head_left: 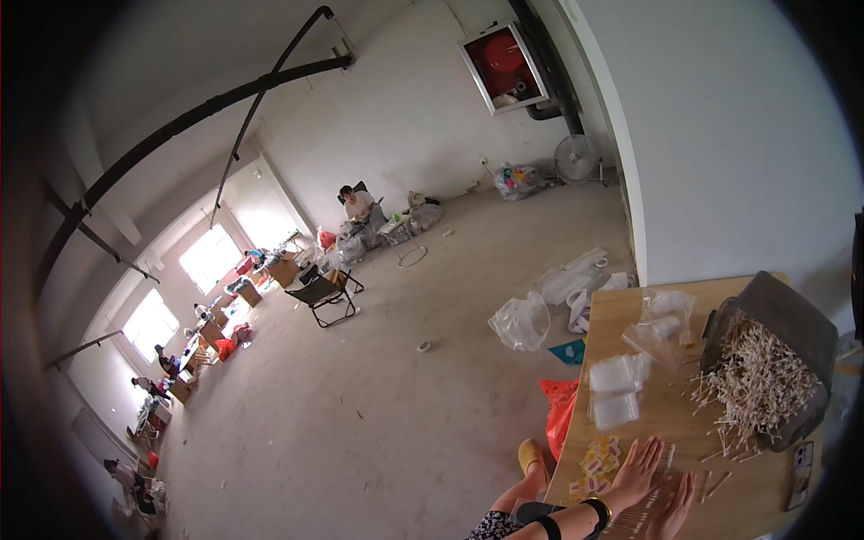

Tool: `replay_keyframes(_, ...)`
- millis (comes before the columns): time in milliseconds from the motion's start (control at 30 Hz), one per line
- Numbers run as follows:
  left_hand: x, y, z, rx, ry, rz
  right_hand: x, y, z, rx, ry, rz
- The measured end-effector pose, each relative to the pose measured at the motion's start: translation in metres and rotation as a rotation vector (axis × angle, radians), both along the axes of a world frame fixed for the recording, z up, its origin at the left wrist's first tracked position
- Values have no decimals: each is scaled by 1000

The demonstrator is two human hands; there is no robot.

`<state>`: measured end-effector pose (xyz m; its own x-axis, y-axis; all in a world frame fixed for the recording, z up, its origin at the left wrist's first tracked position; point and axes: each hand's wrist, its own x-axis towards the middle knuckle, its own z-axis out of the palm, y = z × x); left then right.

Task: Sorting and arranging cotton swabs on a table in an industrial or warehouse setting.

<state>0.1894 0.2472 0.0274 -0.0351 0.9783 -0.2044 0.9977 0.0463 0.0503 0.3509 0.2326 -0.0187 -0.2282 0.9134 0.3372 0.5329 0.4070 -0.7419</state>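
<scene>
My left hand (pixel 635 474) lies flat with its fingers stretched out, over a row of cotton swabs (pixel 667 457) on the wooden table (pixel 720 504). My right hand (pixel 673 513) rests along the right side of that row, fingers straight and on edge. Neither hand grips anything. Part of the row is hidden beneath my hands. Small yellow and white printed cards (pixel 598 461) lie left of my left hand. A few loose swabs (pixel 717 484) are to the right of my right hand. A tipped dark plastic bin (pixel 804 310) spills a big heap of cotton swabs (pixel 760 382) onto the tabletop.
Stacked clear bags (pixel 617 391) lie beyond the cards, with more loose bags (pixel 663 326) farther back. A phone (pixel 800 475) is at the right. A red bag (pixel 559 412) hangs by the table's left edge. Plastic bags (pixel 522 322) and a folding chair (pixel 322 294) stand on the floor; people sit farther off.
</scene>
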Motion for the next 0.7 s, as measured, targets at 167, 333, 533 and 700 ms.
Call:
replay_keyframes(167,5,-18,24,-18,-5,-20,-7,-7,16,-227,365,-11)
replay_keyframes(333,-7,-66,-42,642,-225,-35,-4,1,-6,-9,17,28)
replay_keyframes(533,-20,-147,-7,293,-290,61,-10,-4,15,-44,-151,-1)
replay_keyframes(700,-26,-180,16,360,-344,37,-1,-9,18,113,-191,-41)
